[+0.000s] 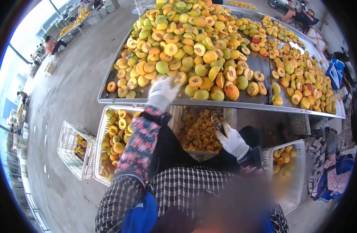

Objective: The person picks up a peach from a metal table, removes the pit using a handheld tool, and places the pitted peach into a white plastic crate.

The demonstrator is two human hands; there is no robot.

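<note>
A big heap of yellow peaches (170, 49), many of them halved with the pits showing, covers the metal table (225, 103). My left hand (162, 94), in a white glove, reaches over the table's near edge. Its blurred fingertips are right at a peach half (180, 78), and I cannot tell whether they grip it. Lower down, my right hand (234, 143), also gloved, is closed around a small metal tool (216, 121). That tool points up over a crate (229, 113) of brownish pits and scraps (199, 132) below the table edge.
A white crate (98, 149) of peach halves stands at my left, with another crate (65, 155) beyond it. At my right is a crate (299, 171) with more fruit. More peaches (299, 73) lie on the table's right part. People sit farther off.
</note>
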